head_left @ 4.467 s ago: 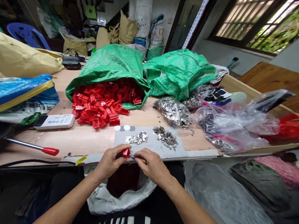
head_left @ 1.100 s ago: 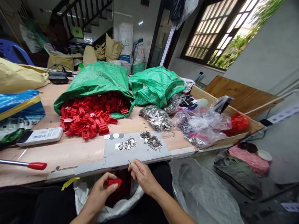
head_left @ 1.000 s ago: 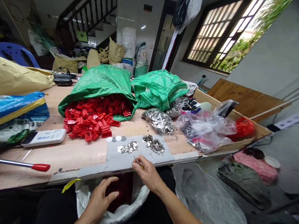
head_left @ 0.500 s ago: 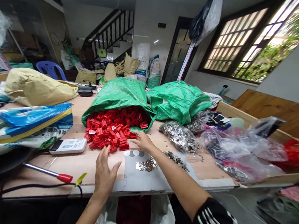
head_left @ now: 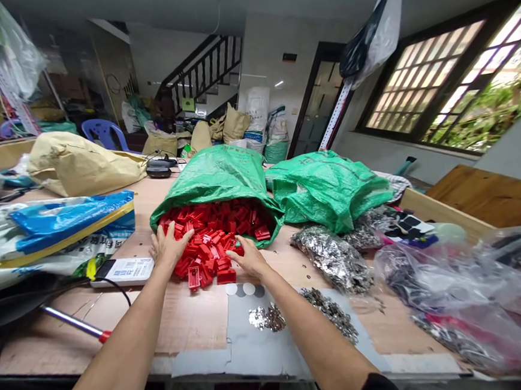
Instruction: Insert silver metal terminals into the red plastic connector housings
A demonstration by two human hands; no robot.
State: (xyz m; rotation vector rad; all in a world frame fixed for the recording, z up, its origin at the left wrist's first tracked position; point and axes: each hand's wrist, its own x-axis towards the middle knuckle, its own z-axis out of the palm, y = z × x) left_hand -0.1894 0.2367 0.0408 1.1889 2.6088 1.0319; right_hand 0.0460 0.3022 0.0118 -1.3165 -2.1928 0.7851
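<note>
Many small red plastic parts (head_left: 208,251) spill from the mouth of a green woven sack (head_left: 226,171) onto the table. At the left edge of the heap, my left hand (head_left: 169,249) rests with its fingers spread against the parts. On the heap's right side is my right hand (head_left: 249,259), fingers apart, its fingertips touching the red parts. Neither hand grips a part. Small shiny metal pieces (head_left: 267,317) lie on a grey sheet (head_left: 248,350) under my right forearm, with a second pile (head_left: 330,311) to the right.
A clear bag of metal pieces (head_left: 332,258) lies before another green sack (head_left: 328,185). Plastic bags (head_left: 456,282) crowd the right side. To the left are a white boxy device (head_left: 130,270), a blue and white bag (head_left: 69,222) and a red-tipped metal rod (head_left: 74,323).
My left hand has moved forward from the table's front to the left side of the red heap. My right hand stays at its right side. The camera view has shifted.
</note>
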